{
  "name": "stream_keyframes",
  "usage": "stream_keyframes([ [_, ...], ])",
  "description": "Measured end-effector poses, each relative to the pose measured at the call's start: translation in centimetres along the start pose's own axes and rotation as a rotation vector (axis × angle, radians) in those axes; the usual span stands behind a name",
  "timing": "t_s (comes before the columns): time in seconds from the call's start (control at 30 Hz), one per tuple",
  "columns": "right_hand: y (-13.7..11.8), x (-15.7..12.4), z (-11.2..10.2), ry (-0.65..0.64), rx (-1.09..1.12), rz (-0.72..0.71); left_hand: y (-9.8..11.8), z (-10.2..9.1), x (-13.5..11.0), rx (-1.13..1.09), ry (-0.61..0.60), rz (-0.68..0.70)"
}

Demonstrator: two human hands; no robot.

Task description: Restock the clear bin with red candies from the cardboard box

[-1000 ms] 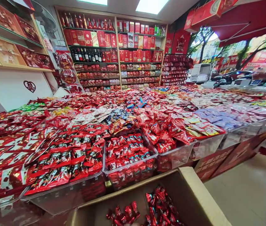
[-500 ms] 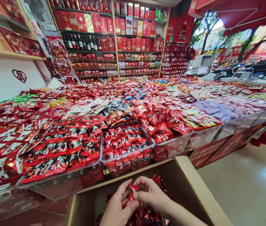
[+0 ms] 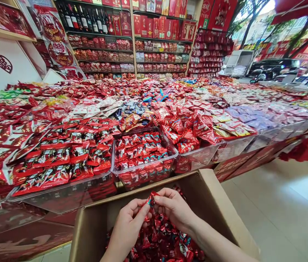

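Between the fingertips of both hands is a small red wrapped candy (image 3: pixel 151 198). My left hand (image 3: pixel 132 218) pinches it from the left, thumb on top. From the other side, my right hand (image 3: pixel 171 207) grips its end with thumb and curled fingers. Both hands are over an open cardboard box (image 3: pixel 219 203). Many loose red wrapped candies (image 3: pixel 159 240) lie inside it, partly hidden by my hands and forearms. Just beyond the box stands a clear plastic bin (image 3: pixel 145 168) filled with rows of similar red candies (image 3: pixel 140 149).
Left of that bin, another clear bin (image 3: pixel 61 198) holds larger red packets (image 3: pixel 61 156). Red pyramid-shaped packets (image 3: pixel 189 131) are heaped to its right. Shelves with bottles (image 3: pixel 83 18) and red boxes (image 3: pixel 156 27) line the back. Tiled floor (image 3: pixel 279 196) lies at the right.
The view has tilted down, showing more of the box's contents. My hands have risen slightly toward the box's far edge and hold the candy between both sets of fingertips.
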State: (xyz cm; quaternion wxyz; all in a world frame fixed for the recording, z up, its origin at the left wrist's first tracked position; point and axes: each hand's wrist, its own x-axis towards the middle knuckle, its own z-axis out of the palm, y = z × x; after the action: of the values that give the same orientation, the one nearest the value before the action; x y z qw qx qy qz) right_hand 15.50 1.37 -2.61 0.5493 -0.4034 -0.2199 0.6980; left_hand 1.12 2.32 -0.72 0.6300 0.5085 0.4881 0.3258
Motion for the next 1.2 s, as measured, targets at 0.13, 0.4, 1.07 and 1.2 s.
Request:
stream_keyframes([
  [0.13,0.0,0.0,-0.4,-0.05,-0.025,0.002,0.4,-0.1,-0.1,0.076,0.0,0.047],
  [0.4,-3.0,-1.3,-0.5,-0.189,-0.868,-0.376,0.6,0.2,-0.6,0.314,0.004,0.185],
  [1.07,-8.2,-4.9,2.9,-0.732,-1.664,-0.933,0.0,-0.4,-0.6,-0.648,-0.244,-0.234],
  [1.2,-11.5,-2.1,4.9,-0.545,-1.715,-1.041,0.5,-0.9,-0.8,-0.782,-0.218,-0.204],
])
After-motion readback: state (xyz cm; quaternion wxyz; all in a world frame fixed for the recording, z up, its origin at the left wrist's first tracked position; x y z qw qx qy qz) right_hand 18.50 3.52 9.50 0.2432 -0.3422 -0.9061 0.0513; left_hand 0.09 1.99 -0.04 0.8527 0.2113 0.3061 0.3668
